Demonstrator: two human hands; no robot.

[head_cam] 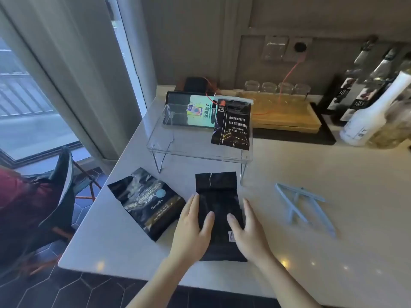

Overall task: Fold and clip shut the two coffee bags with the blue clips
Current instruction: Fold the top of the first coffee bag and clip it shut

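Coffee bag (219, 218) lying flat on the table (311, 230), pressed between both hands: left hand (192, 230) and right hand (246, 232), fingers (233, 221) spread wide and flat on its face, gripping nothing. Its open top flap extends beyond the fingertips. Second coffee bag (148, 201) lies just outside the left fingers; blue clips (304, 205) well apart from the right fingers. Risk: a loose fold could spring open before a clip is reached.
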